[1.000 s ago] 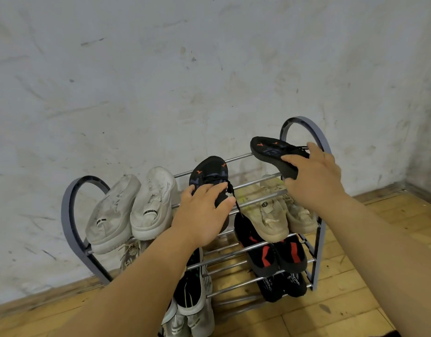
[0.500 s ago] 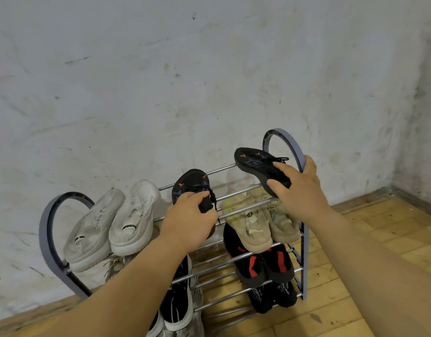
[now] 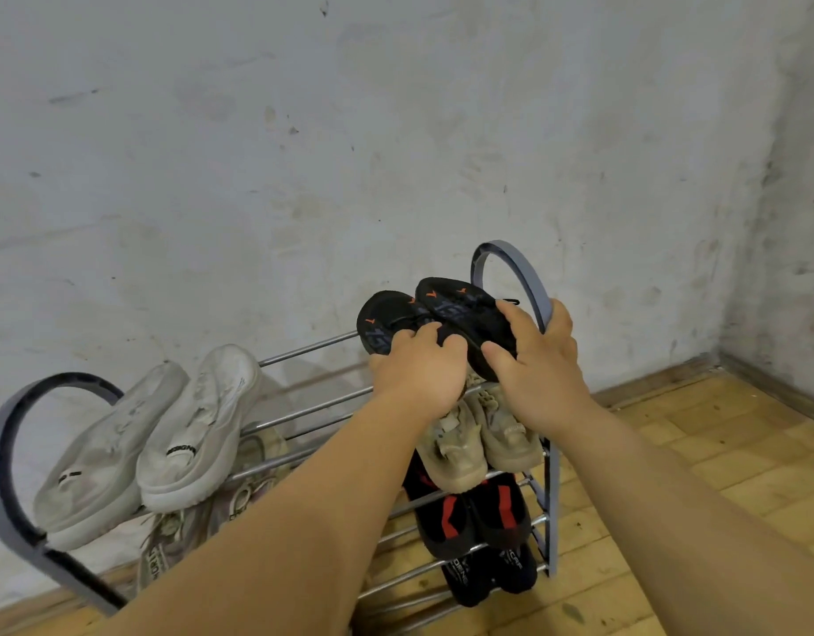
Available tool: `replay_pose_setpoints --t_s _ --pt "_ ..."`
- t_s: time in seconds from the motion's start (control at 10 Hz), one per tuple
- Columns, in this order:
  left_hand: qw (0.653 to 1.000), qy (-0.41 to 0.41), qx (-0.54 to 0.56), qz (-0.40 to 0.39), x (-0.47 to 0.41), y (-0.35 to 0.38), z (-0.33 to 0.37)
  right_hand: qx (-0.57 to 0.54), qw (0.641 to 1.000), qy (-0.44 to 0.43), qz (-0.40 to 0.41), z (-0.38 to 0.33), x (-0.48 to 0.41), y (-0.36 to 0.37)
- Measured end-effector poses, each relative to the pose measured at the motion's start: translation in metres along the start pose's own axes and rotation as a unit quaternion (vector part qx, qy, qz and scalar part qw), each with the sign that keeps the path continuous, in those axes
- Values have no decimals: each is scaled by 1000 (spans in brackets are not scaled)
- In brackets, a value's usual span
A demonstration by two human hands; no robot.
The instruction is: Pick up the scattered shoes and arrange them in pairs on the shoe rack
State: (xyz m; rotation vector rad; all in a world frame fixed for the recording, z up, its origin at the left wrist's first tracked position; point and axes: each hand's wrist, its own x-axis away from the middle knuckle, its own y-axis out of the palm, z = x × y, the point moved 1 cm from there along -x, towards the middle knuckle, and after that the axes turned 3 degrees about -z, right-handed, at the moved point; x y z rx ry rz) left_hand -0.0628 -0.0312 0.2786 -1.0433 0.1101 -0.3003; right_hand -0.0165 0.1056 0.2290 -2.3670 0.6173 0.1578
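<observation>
1. One shoe rack (image 3: 540,291), metal rails between grey arched ends, set against the wall; lower tiers are filled at the right.
2. Two white shoes (image 3: 152,447), paired at the top tier's left end, toes to the wall.
3. Two beige shoes (image 3: 478,436), paired one tier down, under the hands.
4. Two black shoes with orange marks, held at the top tier's right end, side by side and touching, long axes toward the wall: left shoe (image 3: 382,321) gripped by the left hand (image 3: 418,371); right shoe (image 3: 464,309) gripped by the right hand (image 3: 535,364). Judgement: both need lowering onto the rails directly beneath.
</observation>
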Motion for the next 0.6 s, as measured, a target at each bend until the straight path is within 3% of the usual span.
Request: replay_pose_setpoints --t_s 0.1,0.4,0.6 --pt "1000 6 20 -7 3 -4 -2 6 1000 0 -10 -4 1 1" --pt "997 48 -55 -19 -4 -7 10 28 996 24 -77 -6 11 -5" --pt "997 19 68 -18 -11 0 -17 11 996 33 -84 -14 24 -8"
